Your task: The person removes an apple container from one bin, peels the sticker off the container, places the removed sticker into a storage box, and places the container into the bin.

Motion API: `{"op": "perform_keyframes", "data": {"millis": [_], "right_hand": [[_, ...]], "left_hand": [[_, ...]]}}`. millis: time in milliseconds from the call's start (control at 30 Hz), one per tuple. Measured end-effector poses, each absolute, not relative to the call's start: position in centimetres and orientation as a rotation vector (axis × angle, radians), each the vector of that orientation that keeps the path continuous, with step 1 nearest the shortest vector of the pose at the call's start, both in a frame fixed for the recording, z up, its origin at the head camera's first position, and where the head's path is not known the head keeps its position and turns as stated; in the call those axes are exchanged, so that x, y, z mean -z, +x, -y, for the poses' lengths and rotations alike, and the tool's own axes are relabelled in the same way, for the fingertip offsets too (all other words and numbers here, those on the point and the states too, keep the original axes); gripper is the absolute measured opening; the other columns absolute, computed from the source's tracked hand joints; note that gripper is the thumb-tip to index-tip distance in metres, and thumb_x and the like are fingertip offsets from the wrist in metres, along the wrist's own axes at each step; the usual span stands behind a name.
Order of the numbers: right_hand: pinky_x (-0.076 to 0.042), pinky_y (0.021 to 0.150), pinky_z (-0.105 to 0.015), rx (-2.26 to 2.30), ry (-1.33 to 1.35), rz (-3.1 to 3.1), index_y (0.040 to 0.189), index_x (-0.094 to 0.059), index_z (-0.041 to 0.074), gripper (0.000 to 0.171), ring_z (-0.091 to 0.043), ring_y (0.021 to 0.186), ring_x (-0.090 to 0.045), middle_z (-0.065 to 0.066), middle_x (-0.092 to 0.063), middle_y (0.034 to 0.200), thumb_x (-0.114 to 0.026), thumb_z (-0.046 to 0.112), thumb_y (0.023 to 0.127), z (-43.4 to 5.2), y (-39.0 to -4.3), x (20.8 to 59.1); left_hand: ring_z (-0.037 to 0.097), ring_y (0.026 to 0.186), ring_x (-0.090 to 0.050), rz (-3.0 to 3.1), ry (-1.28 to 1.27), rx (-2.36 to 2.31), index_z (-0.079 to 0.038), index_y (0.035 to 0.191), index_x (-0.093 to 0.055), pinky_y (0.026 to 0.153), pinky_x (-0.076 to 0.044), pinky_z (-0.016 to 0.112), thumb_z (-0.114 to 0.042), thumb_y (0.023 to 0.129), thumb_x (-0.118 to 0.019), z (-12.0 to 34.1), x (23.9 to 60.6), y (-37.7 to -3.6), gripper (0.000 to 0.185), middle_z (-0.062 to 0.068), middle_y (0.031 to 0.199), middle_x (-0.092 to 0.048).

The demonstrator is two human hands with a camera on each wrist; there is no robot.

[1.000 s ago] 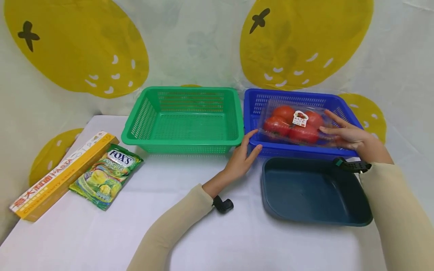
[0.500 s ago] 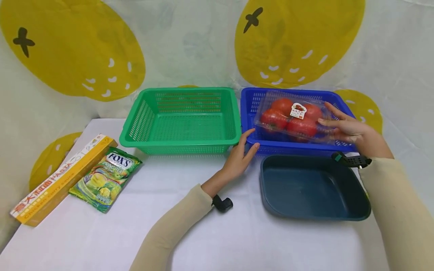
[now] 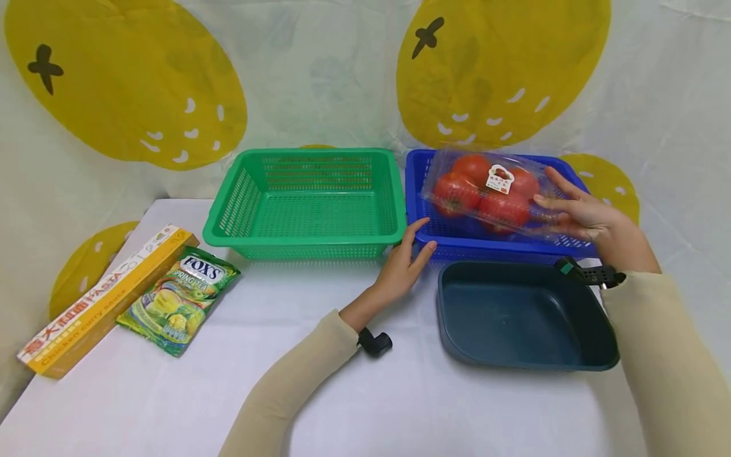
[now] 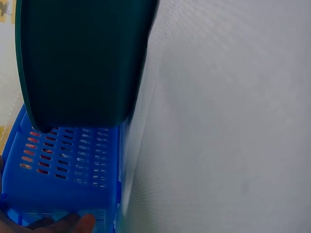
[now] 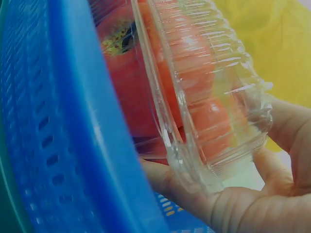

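Observation:
In the head view my right hand [image 3: 591, 212] grips the right end of a clear plastic pack of tomatoes [image 3: 505, 206], with a white label on its lid. The pack is tilted, its left end raised over the blue basket [image 3: 571, 251]. From the right wrist, the clear clamshell [image 5: 228, 141] shows between thumb and fingers, close to the basket's rim [image 5: 92, 116]. My left hand [image 3: 402, 266] rests at the blue basket's front left corner, index finger and thumb spread. The left wrist view shows its fingertips [image 4: 86, 223] against the blue basket's wall [image 4: 63, 189].
A green basket [image 3: 305, 241] stands left of the blue one. In front of the blue basket is a dark teal tub [image 3: 514, 317]. To the left lie a yellow pasta box [image 3: 111, 298] and a green Fox's candy bag [image 3: 181, 298]. A lemon-printed cloth [image 3: 320, 76] hangs behind.
My right hand has lifted the tomato pack up and leftward, its left end rising from the blue basket. The left hand has stayed at the basket corner.

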State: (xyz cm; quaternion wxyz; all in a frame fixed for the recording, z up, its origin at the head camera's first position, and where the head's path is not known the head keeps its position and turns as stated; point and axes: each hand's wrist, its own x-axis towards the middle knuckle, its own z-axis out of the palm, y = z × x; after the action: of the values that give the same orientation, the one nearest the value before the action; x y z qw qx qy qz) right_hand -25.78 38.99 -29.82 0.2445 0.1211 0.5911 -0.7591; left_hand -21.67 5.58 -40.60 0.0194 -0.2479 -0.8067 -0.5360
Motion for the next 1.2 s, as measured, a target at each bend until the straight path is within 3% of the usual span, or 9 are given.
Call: {"op": "perform_keyframes", "data": {"millis": [33,100,167,267,467,733,1000,1100,1200], "right_hand": [[-0.049,0.097,-0.047,2.076,0.322,-1.615,0.145,-0.004,0.063,0.079,-0.02,0.105,-0.056,0.002,0.023,0.159,-0.047,0.012,0.101,-38.9,-25.7,29.8],[-0.049,0.096,-0.048,2.081,0.291,-1.618,0.146,-0.003,0.062,0.08,-0.021,0.098,-0.062,0.001,0.024,0.158,-0.047,0.012,0.102,-38.8,-25.6,29.5],[-0.049,0.096,-0.05,2.098,0.279,-1.609,0.146,-0.003,0.062,0.08,-0.021,0.096,-0.063,0.002,0.024,0.158,-0.046,0.011,0.102,-38.5,-25.5,29.3],[-0.047,0.097,-0.051,2.124,0.285,-1.59,0.145,-0.006,0.063,0.08,-0.022,0.096,-0.062,0.003,0.023,0.158,-0.048,0.011,0.101,-38.2,-25.1,28.9],[-0.048,0.097,-0.048,2.16,0.286,-1.549,0.146,-0.01,0.063,0.078,-0.023,0.096,-0.065,0.003,0.015,0.156,-0.046,0.011,0.101,-37.7,-24.4,28.0],[-0.051,0.092,-0.049,2.165,0.185,-1.549,0.149,-0.007,0.058,0.077,-0.023,0.101,-0.065,0.001,-0.002,0.149,-0.044,0.009,0.102,-36.2,-23.7,27.1],[-0.057,0.083,-0.045,2.139,-0.015,-1.608,0.152,0.003,0.052,0.079,-0.019,0.105,-0.065,0.0,-0.009,0.144,-0.04,0.006,0.102,-35.1,-22.6,26.5],[-0.057,0.084,-0.043,2.117,-0.093,-1.619,0.152,0.004,0.051,0.079,-0.017,0.108,-0.063,-0.002,-0.01,0.144,-0.039,0.007,0.103,-34.8,-22.1,26.3],[-0.056,0.086,-0.042,2.093,-0.173,-1.623,0.153,0.005,0.049,0.077,-0.017,0.111,-0.062,-0.003,-0.011,0.145,-0.037,0.006,0.104,-34.4,-21.6,26.3]], "left_hand": [[0.02,0.077,-0.052,2.504,-0.774,1.66,-0.02,0.153,-0.027,0.069,-0.046,0.037,-0.034,0.105,-0.045,-5.6,40.6,-21.7,0.053,0.022,0.09,-0.058],[0.02,0.078,-0.054,2.5,-0.783,1.658,-0.02,0.153,-0.027,0.072,-0.048,0.038,-0.033,0.105,-0.045,-5.5,40.6,-21.6,0.053,0.024,0.098,-0.061],[0.023,0.094,-0.061,2.503,-0.79,1.665,-0.02,0.153,-0.028,0.084,-0.051,0.041,-0.033,0.105,-0.043,-5.4,40.6,-21.6,0.052,0.025,0.116,-0.061],[0.026,0.125,-0.054,2.507,-0.793,1.664,-0.016,0.152,-0.03,0.1,-0.046,0.044,-0.033,0.106,-0.042,-5.3,40.4,-21.6,0.05,0.02,0.14,-0.052],[0.023,0.108,-0.062,2.516,-0.838,1.665,-0.014,0.151,-0.03,0.085,-0.051,0.036,-0.029,0.107,-0.038,-5.1,40.1,-21.5,0.048,0.015,0.121,-0.064],[0.02,0.114,-0.062,2.565,-0.773,1.567,-0.019,0.15,-0.035,0.086,-0.053,0.036,-0.034,0.106,-0.038,-4.0,39.9,-20.3,0.047,0.007,0.126,-0.064],[0.015,0.08,-0.069,2.509,-0.772,1.596,-0.01,0.138,-0.049,0.066,-0.054,0.027,-0.03,0.105,-0.044,-1.4,38.1,-18.6,0.039,0.007,0.104,-0.071],[0.019,0.082,-0.068,2.312,-0.762,1.683,-0.004,0.129,-0.054,0.067,-0.054,0.029,-0.018,0.103,-0.05,-0.6,37.7,-18.9,0.031,0.01,0.105,-0.068],[0.028,0.099,-0.063,2.091,-0.774,1.727,0.002,0.129,-0.05,0.073,-0.054,0.038,-0.008,0.097,-0.057,0.0,37.3,-19.5,0.035,0.018,0.121,-0.057]]}}
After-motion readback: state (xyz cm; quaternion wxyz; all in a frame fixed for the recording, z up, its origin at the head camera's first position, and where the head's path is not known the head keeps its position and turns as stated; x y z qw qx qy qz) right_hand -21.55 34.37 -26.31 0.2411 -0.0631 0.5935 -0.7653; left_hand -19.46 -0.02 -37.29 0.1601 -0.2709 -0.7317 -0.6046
